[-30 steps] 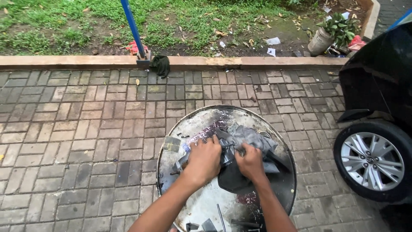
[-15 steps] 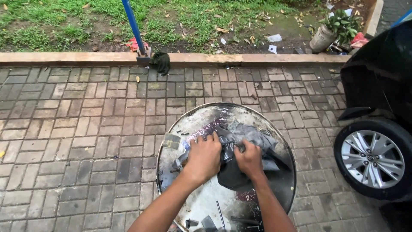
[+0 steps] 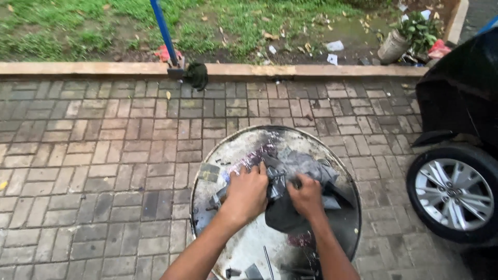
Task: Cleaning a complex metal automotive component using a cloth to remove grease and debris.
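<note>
A round, worn metal tabletop (image 3: 244, 145) fills the lower middle of the head view. On it lies a crumpled dark grey piece of plastic-like material (image 3: 306, 168). My left hand (image 3: 246, 194) presses down on its left part, fingers curled over the edge. My right hand (image 3: 307, 197) grips the material just to the right, close beside the left hand. Small dark tools or scraps (image 3: 254, 270) lie at the near edge of the top.
Brick paving (image 3: 104, 166) surrounds the tabletop. A black car with an alloy wheel (image 3: 456, 194) stands at the right. A kerb (image 3: 78, 68) runs along the back, with a blue pole (image 3: 163, 31), grass and a potted plant (image 3: 410, 33) beyond.
Both hands have stayed on the dark material, kneading it slightly. The view has shifted a little downward.
</note>
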